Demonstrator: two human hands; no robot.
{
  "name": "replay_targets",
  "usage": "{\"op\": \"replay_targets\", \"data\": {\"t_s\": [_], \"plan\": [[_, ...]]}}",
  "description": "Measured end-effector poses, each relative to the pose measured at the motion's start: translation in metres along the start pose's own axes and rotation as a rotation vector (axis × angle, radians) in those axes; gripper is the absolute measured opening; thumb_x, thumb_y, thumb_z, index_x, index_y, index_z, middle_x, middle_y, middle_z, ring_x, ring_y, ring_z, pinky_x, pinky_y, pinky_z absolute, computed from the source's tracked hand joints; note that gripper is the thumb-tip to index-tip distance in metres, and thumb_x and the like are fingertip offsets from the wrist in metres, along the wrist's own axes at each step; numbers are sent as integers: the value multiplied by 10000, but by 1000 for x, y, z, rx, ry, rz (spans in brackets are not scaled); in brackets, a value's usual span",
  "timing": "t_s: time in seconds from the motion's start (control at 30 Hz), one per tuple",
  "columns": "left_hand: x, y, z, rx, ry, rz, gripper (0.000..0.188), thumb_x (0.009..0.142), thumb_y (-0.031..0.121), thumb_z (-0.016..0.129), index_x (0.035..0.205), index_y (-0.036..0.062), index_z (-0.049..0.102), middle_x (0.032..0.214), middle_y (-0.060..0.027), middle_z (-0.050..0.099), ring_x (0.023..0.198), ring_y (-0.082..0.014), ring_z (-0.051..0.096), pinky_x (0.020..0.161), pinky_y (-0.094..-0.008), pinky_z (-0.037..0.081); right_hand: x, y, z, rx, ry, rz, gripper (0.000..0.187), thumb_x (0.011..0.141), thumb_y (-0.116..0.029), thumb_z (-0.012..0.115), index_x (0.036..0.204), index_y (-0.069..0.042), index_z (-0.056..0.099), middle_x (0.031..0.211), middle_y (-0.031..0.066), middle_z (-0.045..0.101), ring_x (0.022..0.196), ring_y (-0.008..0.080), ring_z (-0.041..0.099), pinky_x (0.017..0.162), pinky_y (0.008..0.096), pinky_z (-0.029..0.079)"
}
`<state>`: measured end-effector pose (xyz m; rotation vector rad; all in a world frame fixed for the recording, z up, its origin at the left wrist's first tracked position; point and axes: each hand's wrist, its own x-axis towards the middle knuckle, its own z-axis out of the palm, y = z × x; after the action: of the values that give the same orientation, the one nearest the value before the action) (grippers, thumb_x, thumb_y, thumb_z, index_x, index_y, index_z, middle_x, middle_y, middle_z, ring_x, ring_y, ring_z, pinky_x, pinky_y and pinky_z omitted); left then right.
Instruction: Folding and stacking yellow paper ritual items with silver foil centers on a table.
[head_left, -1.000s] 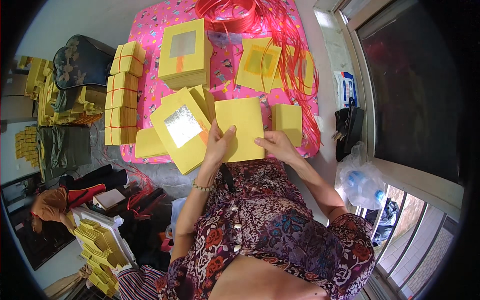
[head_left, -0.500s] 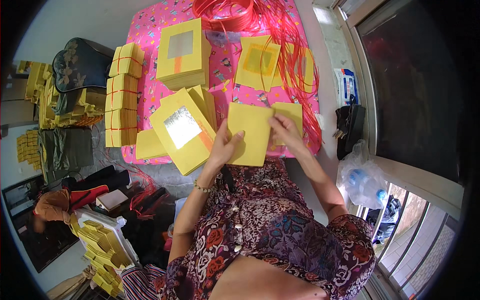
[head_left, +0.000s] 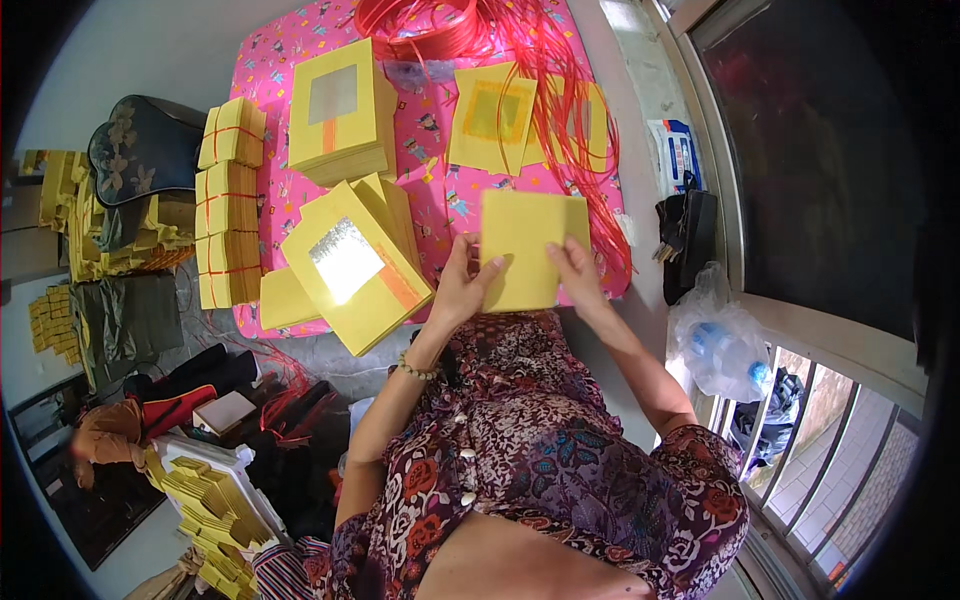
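Observation:
Between my two hands is a folded-looking yellow paper (head_left: pixel 520 235) with a plain face, held just over the near edge of the pink cloth. My left hand (head_left: pixel 468 280) grips its left side, thumb on top. At its lower right edge, the fingers of my right hand (head_left: pixel 580 275) are closed on the paper. Another yellow paper (head_left: pixel 578 212) shows partly behind it. To the left lies a loose pile of yellow joss paper (head_left: pixel 398 278), its top sheet bearing a shiny silver square and an orange strip.
A tall yellow paper stack (head_left: pixel 340 150) and red-tied bundles (head_left: pixel 229 200) stand on the pink cloth (head_left: pixel 425 150). Red strings (head_left: pixel 570 130) hang over more sheets (head_left: pixel 490 120) at the far right. A window sill with a plastic bag (head_left: pixel 715 340) borders the right side.
The held yellow paper has moved right and slightly away from me, now overlapping the paper behind it. My right hand has shifted lower along its edge. The whole view has shifted slightly.

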<state>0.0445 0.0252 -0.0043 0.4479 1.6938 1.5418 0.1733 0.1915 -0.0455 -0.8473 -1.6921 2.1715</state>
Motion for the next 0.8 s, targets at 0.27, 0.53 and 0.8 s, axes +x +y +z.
{"op": "replay_targets", "data": {"t_s": [0.27,0.53,0.8], "plan": [[-17,17,-26,-89,142,68,303,965,120,587,1237,45,476,985,-23,566,866,-93,566,712,-236,503,37,61,-120,-197,184,-12,231,1006,-136,518,1188,0,558,1075,44,657,945,82,607,831,238,486],[-47,37,-48,-67,254,98,278,969,98,571,1232,40,501,1015,-47,605,903,-109,609,762,-239,501,55,97,-111,-342,186,-40,209,973,-128,565,1117,17,523,964,101,680,859,116,626,758,276,492],[-66,14,-79,-34,384,108,270,973,118,578,1222,36,513,1007,-55,618,896,-128,619,753,-248,521,53,79,-93,-745,279,-30,272,926,-198,627,1107,-14,542,903,172,657,807,313,642,724,399,490]]}}
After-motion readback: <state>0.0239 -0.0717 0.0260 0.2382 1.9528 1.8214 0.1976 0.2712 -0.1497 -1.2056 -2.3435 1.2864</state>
